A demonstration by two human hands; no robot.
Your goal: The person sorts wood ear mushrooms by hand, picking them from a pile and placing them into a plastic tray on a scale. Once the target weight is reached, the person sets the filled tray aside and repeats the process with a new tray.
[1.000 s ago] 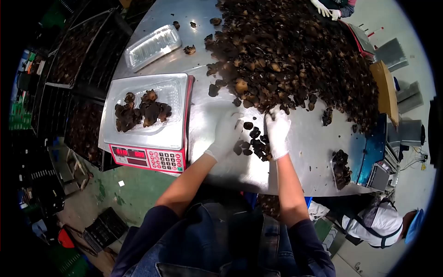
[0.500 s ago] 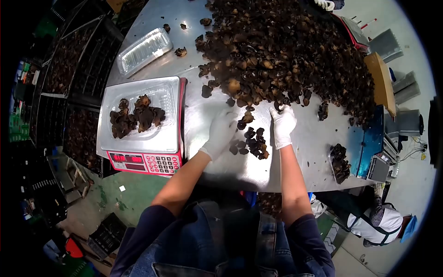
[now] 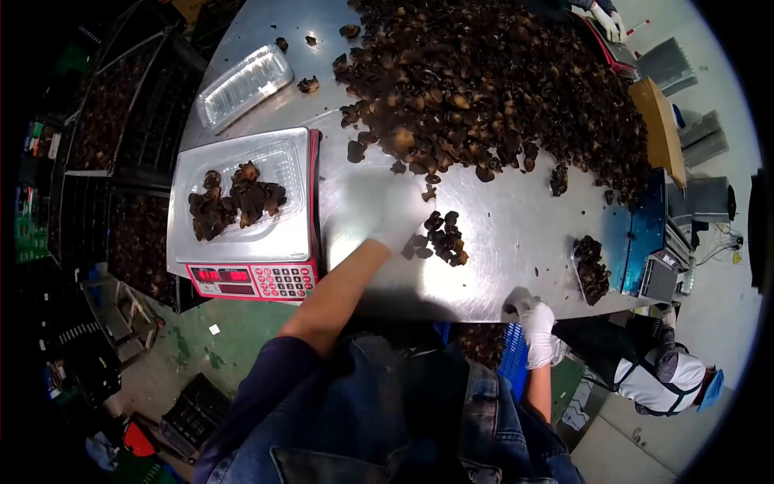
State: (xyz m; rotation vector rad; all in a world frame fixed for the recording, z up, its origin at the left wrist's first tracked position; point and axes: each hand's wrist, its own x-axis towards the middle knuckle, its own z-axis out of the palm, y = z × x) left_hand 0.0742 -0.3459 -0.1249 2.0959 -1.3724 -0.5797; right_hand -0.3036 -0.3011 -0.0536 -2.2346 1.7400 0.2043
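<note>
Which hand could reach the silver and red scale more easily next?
Probably the white gloved left hand, near the scale; the white gloved right hand is farther, at the edge of the silvery metal table.

Showing one scale [image 3: 282, 281] at left; three clear trays [image 3: 245, 87], two left, one near right; one large dark heap [image 3: 500, 97] far; one small dark cluster [image 3: 447, 244] nearer.

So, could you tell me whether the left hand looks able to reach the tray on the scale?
Probably yes: the left hand is near the scale, and nothing seems to block the tray.
</note>
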